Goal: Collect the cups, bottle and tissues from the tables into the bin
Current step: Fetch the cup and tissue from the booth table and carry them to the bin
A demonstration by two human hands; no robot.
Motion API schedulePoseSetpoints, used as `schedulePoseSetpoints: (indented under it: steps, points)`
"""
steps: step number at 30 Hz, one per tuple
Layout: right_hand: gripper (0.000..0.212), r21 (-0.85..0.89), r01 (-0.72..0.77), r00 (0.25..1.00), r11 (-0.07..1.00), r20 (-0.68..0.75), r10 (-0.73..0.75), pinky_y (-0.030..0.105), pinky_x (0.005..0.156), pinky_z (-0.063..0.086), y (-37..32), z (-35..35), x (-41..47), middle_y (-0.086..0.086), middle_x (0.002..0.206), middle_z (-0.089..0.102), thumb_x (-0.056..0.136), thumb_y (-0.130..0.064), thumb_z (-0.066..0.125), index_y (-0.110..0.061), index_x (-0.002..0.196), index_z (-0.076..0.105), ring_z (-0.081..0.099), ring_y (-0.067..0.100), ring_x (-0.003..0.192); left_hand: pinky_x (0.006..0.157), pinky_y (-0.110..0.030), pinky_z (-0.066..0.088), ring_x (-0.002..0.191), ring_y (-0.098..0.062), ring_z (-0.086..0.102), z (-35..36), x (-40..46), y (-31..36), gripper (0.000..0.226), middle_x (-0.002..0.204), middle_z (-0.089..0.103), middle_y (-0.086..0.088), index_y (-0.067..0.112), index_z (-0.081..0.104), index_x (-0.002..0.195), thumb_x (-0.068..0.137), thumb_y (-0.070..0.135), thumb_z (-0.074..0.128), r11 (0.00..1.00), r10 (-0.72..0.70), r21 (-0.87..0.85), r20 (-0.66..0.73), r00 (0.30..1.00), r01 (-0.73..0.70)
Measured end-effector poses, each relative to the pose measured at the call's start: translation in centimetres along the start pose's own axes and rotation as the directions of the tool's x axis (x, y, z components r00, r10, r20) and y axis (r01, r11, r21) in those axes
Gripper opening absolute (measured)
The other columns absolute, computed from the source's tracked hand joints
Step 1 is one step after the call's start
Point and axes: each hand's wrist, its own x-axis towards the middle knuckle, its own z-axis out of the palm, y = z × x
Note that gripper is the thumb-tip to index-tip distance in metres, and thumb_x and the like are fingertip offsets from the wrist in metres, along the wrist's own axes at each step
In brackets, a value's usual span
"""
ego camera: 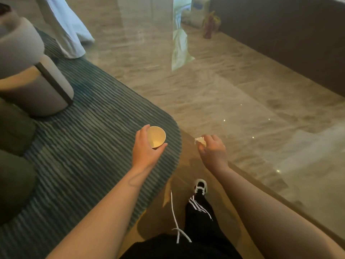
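My left hand (145,146) grips a small cream paper cup (156,136) from the side, its open mouth facing up and its inside looking empty. It hangs over the edge of a striped blue-green rug (84,146). My right hand (212,150) pinches a crumpled white tissue (200,141) between thumb and fingers, held above the polished floor. No bin, bottle or table top is in view.
A rounded grey armchair (37,81) and dark green cushions (15,131) stand at the left on the rug. Glossy beige marble floor (224,94) stretches ahead. A dark wall (298,43) runs along the right, with bags and a red object (209,27) at its far end. My foot (200,186) is stepping forward.
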Motion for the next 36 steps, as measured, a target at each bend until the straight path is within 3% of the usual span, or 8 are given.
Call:
schedulePoseSetpoints:
  steps: [9,19,24,28,36]
  points:
    - [0.029,0.083,0.067,0.989,0.994,0.13,-0.077,0.034,0.079,0.045,2.1,0.9,25.0,0.006,0.113,0.057,0.093,-0.032,0.051,-0.018,0.117,0.056,0.054,0.025,0.098,0.091,-0.025,0.032,0.117,-0.018,0.043,9.0,21.2,2.3,0.08,0.132,0.043,-0.002,0.019,0.037,0.136,0.071,0.041,0.079,0.996,-0.086,-0.002,-0.09,0.992,0.086]
    - [0.028,0.046,0.253,0.941,0.966,0.219,-0.257,0.038,0.082,0.047,-1.6,2.4,47.8,0.005,0.107,0.06,0.091,-0.031,0.054,-0.017,0.114,0.059,0.055,0.024,0.096,0.088,-0.028,0.036,0.115,-0.024,0.047,10.8,40.6,3.5,0.081,0.13,0.046,-0.007,0.016,0.04,0.134,0.068,0.034,0.083,0.98,-0.189,0.01,-0.284,0.94,0.2]
    - [0.026,0.062,0.333,0.9,0.941,0.278,-0.337,0.044,0.082,0.048,-6.1,6.7,57.8,0.01,0.105,0.06,0.091,-0.027,0.054,-0.013,0.112,0.06,0.056,0.029,0.094,0.083,-0.031,0.038,0.111,-0.02,0.047,10.8,49.2,0.0,0.08,0.129,0.046,-0.005,0.019,0.039,0.134,0.069,0.037,0.082,0.959,-0.259,0.02,-0.339,0.905,0.282]
    - [0.027,0.075,0.378,0.871,0.923,0.308,-0.382,0.042,0.081,0.047,-11.2,11.8,67.3,0.011,0.106,0.059,0.091,-0.026,0.055,-0.012,0.113,0.059,0.055,0.031,0.094,0.084,-0.031,0.04,0.11,-0.022,0.048,9.9,58.7,-4.2,0.08,0.128,0.045,-0.006,0.016,0.039,0.134,0.069,0.035,0.081,0.95,-0.29,-0.001,-0.38,0.878,0.313]
    - [0.028,0.093,0.464,0.804,0.881,0.374,-0.463,0.035,0.077,0.044,-27.2,20.0,87.0,0.008,0.111,0.058,0.09,-0.029,0.055,-0.017,0.116,0.057,0.057,0.03,0.095,0.083,-0.031,0.042,0.112,-0.022,0.048,2.6,79.0,-10.6,0.08,0.13,0.046,-0.008,0.015,0.039,0.135,0.07,0.034,0.081,0.924,-0.346,-0.002,-0.43,0.834,0.382]
